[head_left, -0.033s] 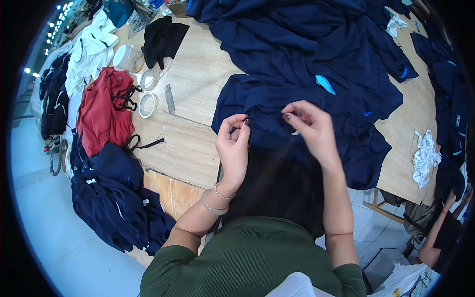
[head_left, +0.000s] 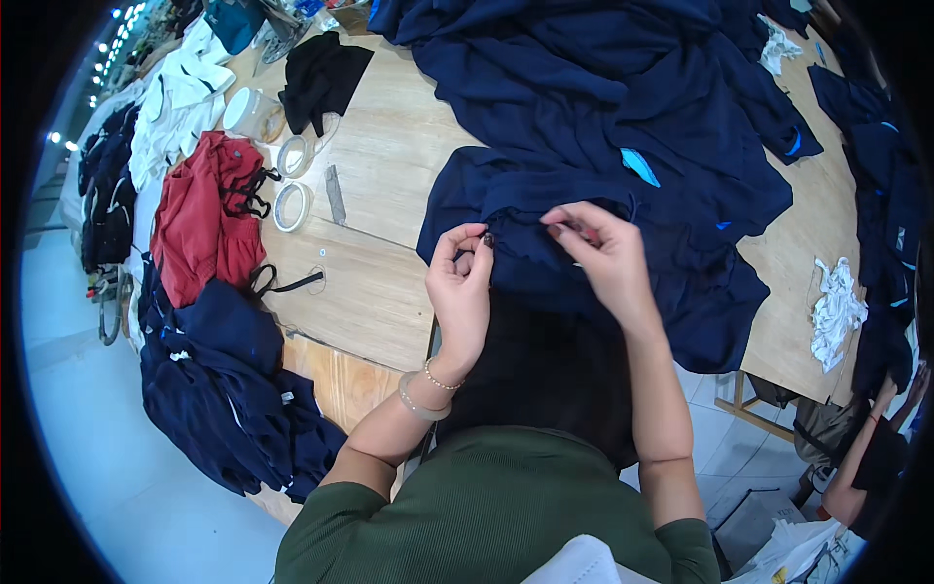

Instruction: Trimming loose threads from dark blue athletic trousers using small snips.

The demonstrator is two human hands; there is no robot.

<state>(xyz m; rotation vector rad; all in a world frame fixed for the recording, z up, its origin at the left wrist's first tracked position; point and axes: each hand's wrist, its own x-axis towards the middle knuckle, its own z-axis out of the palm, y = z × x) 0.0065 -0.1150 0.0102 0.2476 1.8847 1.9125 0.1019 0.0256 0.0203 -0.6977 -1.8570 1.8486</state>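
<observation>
A navy blue garment (head_left: 545,185) lies spread in front of me, with a gathered, ruffled edge. Over that edge my left hand (head_left: 460,277) is closed in a pinch, thumb against forefinger. Whatever sits between those dark-nailed tips is too small or too dark to make out. To its right, above the same garment, my right hand (head_left: 613,255) is also pinched, its fingertips pointing toward the left hand. Part of a small red thing (head_left: 592,236) shows under its curled fingers; its kind is hidden. A gap separates the two hands.
More navy cloth (head_left: 603,78) covers the table's far side, with a bright blue patch (head_left: 640,166). On the left are tape rolls (head_left: 292,207), a grey flat strip (head_left: 335,195), red clothing (head_left: 209,219) and a navy pile (head_left: 233,389). White crumpled cloth (head_left: 837,313) lies right, near another person's arm (head_left: 851,477).
My right hand has shifted slightly left, nearer to my left hand, still pinched. The left hand has hardly moved.
</observation>
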